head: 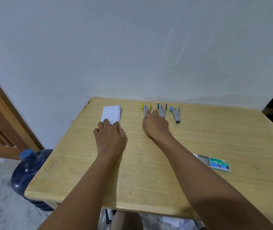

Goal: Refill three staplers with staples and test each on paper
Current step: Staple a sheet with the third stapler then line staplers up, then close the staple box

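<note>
Three grey staplers lie in a row at the table's far side, each with its arm swung open: a yellow-tipped stapler point(144, 109), a green-tipped stapler point(162, 110) and a blue-tipped stapler point(175, 114). My right hand point(155, 126) covers the near end of the yellow stapler, its thumb and fingers curled round it, and lies against the green one. A folded white paper point(111, 113) lies to the left. My left hand point(110, 136) rests on its near edge with the fingers laid flat. A green staple box point(219, 163) sits near my right forearm.
The wooden table point(86, 171) stands against a pale wall. A blue water jug point(27, 173) stands on the floor at the table's left corner, with a wooden door frame point(3, 113) behind it. Loose papers point(174, 221) lie under the table's front edge.
</note>
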